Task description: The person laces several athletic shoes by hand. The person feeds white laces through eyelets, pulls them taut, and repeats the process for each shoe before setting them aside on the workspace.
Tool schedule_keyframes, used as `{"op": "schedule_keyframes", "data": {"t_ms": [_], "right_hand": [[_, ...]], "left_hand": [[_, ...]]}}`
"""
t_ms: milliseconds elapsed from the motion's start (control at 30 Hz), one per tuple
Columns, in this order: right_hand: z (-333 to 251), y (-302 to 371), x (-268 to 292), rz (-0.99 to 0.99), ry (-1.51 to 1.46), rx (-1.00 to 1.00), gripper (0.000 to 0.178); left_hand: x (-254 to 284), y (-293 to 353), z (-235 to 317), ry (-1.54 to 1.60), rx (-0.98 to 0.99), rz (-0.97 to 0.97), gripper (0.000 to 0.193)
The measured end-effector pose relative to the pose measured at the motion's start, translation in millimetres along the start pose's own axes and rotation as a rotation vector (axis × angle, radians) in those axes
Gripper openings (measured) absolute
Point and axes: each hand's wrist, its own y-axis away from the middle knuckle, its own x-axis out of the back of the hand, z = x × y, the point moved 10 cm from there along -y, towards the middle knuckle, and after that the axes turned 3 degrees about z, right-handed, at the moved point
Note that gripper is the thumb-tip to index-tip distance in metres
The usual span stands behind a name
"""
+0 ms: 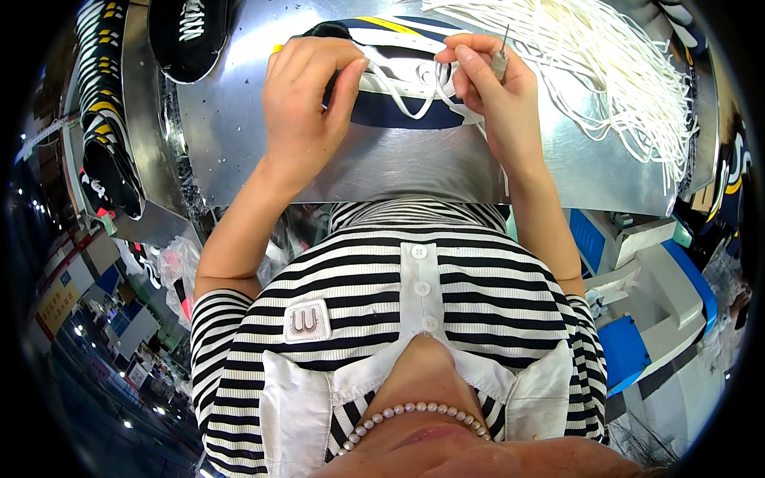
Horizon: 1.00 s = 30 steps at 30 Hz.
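Trainee: Where is the workpiece?

Instructor: The navy shoe (pixel 382 113) lies mid-width on the steel table (pixel 239 151), set back from its near edge, beneath both hands.

Trainee: State of each hand?

Instructor: The left hand (pixel 309 99) is pinched closed on the white lace (pixel 416 116), thumb against forefinger. The right hand (pixel 504 94) grips a thin-pointed tool (pixel 500 64), tip directed toward the far edge; its thumb and forefinger close in beside the lace, but whether they grip it cannot be told.

Trainee: How far along is the lacing?

Instructor: Partway, by my judgement. The lace is at the shoe, but a slack loop sags between the hands, so drawing it tight appears outstanding. The fingers obscure part of the lace row; completed holes cannot be counted.

Trainee: Other stock?

Instructor: A loose bundle of white laces (pixel 613 72) occupies the far right corner. A black shoe (pixel 187 49) at the far left corner already shows white lacing.
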Motion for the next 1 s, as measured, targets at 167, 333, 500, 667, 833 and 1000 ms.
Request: {"op": "schedule_keyframes", "data": {"t_ms": [167,333,500,667,833,1000], "right_hand": [[-5.0,7.4,-23.8,-0.174,0.254,0.126,0.012],[1.4,-1.4,-1.7,-0.028,0.119,-0.014,0.013],[16.5,-13.6,1.1,0.011,0.212,-0.010,0.027],[18.9,-12.5,-0.1,0.019,0.318,-0.041,0.034],[9.1,-10.7,-8.0,-0.022,0.586,0.053,0.035],[-26.9,14.0,-9.7,-0.052,0.729,0.407,0.030]], "left_hand": [[-13.4,-12.5,28.3,0.004,-0.103,0.057,0.010],[-12.7,-5.1,10.6,-0.065,0.124,-0.068,0.013],[-80.0,49.4,-58.2,0.712,0.995,-0.573,0.044],[-110.0,51.5,-58.8,0.785,1.170,-0.568,0.046],[-99.4,48.9,-55.8,0.690,1.099,-0.364,0.026],[-91.2,43.2,-49.1,0.650,1.003,-0.270,0.020]]}}
